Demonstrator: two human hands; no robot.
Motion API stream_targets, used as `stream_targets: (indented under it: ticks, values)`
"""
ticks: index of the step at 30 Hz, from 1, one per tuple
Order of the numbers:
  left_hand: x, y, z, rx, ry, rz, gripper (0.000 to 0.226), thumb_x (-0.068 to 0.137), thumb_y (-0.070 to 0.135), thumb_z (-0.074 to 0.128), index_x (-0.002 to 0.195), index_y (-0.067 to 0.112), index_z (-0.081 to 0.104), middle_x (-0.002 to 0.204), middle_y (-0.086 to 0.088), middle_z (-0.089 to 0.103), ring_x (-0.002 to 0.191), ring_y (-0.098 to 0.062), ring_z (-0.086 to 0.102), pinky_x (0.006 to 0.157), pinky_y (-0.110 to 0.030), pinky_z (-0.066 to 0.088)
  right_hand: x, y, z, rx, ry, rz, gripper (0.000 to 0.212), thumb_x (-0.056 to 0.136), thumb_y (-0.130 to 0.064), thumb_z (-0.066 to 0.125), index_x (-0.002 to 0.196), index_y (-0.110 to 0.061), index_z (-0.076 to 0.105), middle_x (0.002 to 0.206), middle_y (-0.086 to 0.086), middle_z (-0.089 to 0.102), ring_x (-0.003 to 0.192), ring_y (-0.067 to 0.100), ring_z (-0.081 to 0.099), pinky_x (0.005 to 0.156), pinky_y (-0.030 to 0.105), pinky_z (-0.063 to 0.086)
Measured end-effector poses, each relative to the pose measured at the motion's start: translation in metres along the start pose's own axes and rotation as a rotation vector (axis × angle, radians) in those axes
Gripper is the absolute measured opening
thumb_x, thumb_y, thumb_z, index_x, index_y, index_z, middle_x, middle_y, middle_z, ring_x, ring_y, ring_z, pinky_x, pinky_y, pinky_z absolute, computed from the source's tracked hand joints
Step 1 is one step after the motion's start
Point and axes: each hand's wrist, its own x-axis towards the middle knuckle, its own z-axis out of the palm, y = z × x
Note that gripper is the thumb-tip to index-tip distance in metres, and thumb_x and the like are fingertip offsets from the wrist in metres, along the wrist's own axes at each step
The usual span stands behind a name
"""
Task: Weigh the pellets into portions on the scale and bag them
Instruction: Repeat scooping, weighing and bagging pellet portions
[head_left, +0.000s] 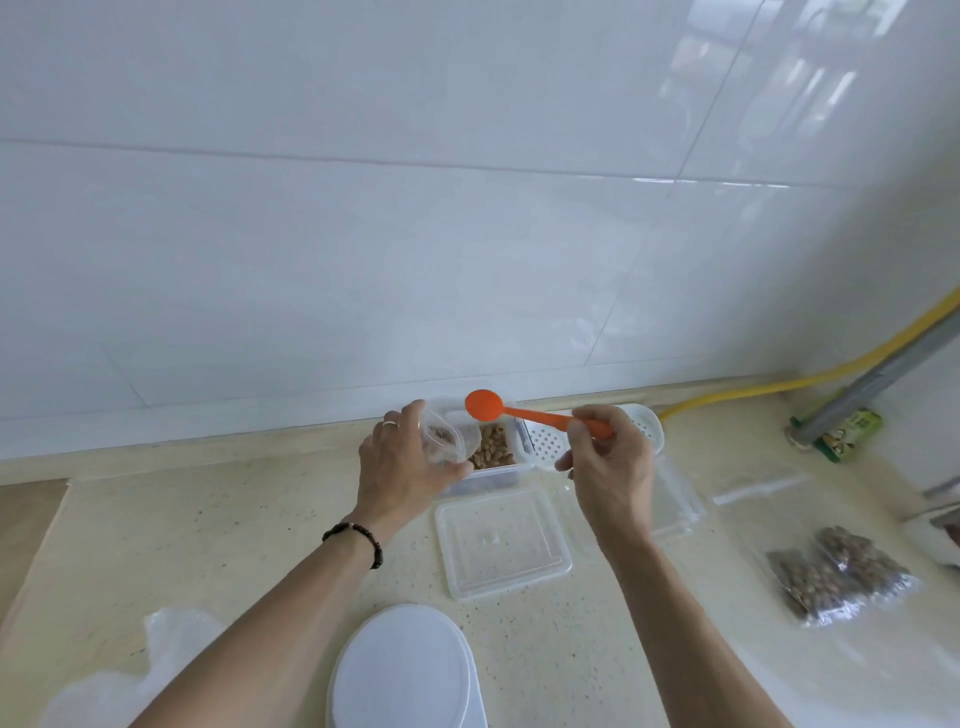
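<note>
White scale (405, 670) nearest, left fingers (415, 415) round pellet bag (444, 441)

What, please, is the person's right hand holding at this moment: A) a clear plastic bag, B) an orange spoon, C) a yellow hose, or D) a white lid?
B: the right hand grips the handle of the orange spoon, its bowl raised above the container of pellets, while the left hand holds the small clear bag.

Head-worn view, down onto counter (260, 519)
</note>
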Motion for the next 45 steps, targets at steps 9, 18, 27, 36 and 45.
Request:
stream_targets:
  ticks: [9, 18, 27, 36, 45]
  values:
    - [-0.066, 0.043, 0.019, -0.018, 0.004, 0.246, 0.086, 0.056, 0.051, 0.085, 0.127, 0.019, 0.047, 0.097, 0.010, 0.047, 0.102, -0.022, 0.052, 0.088, -0.040, 0.040, -0.092, 0.079, -0.077, 0.202, 0.303, 0.528, 0.012, 0.089, -0.002, 0.058, 0.091, -0.012, 0.064, 0.086, 0.014, 0.073, 0.057, 0.017, 0.062, 0.056, 0.030, 0.048]
    - [-0.128, 0.060, 0.041, 0.066, -0.145, 0.386, 0.096, 0.056, 0.051, 0.087, 0.133, 0.015, 0.043, 0.099, 0.006, 0.046, 0.102, -0.025, 0.052, 0.090, -0.041, 0.037, -0.183, 0.150, -0.092, 0.325, 0.463, 0.818, 0.009, 0.090, -0.003, 0.062, 0.099, -0.005, 0.064, 0.088, 0.015, 0.070, 0.072, 0.023, 0.065, 0.066, 0.031, 0.054]
    - [-0.148, 0.066, 0.040, 0.087, -0.222, 0.405, 0.102, 0.052, 0.070, 0.068, 0.133, 0.013, 0.042, 0.104, 0.000, 0.050, 0.104, -0.025, 0.050, 0.091, -0.038, 0.034, -0.201, 0.158, -0.092, -0.188, 0.383, 0.829, 0.032, 0.089, -0.044, 0.062, 0.107, -0.020, 0.072, 0.105, -0.001, 0.063, 0.109, 0.024, 0.054, 0.094, 0.042, 0.045]
    - [-0.148, 0.069, 0.029, -0.017, -0.151, 0.416, 0.104, 0.055, 0.063, 0.079, 0.138, 0.016, 0.039, 0.110, -0.001, 0.056, 0.104, -0.017, 0.051, 0.096, -0.037, 0.035, -0.140, 0.046, -0.090, -0.096, -0.026, 0.316, 0.023, 0.091, -0.035, 0.060, 0.075, -0.022, 0.070, 0.079, -0.004, 0.069, 0.070, 0.007, 0.059, 0.067, 0.028, 0.047]
    - [-0.151, 0.047, -0.017, -0.248, -0.186, 0.338, 0.085, 0.068, 0.054, 0.078, 0.138, 0.030, 0.036, 0.120, 0.025, 0.041, 0.101, 0.016, 0.047, 0.076, -0.009, 0.044, -0.119, -0.011, -0.059, -0.127, -0.367, 0.152, 0.022, 0.097, -0.017, 0.055, 0.077, -0.016, 0.066, 0.082, 0.007, 0.073, 0.073, 0.016, 0.073, 0.071, 0.035, 0.059]
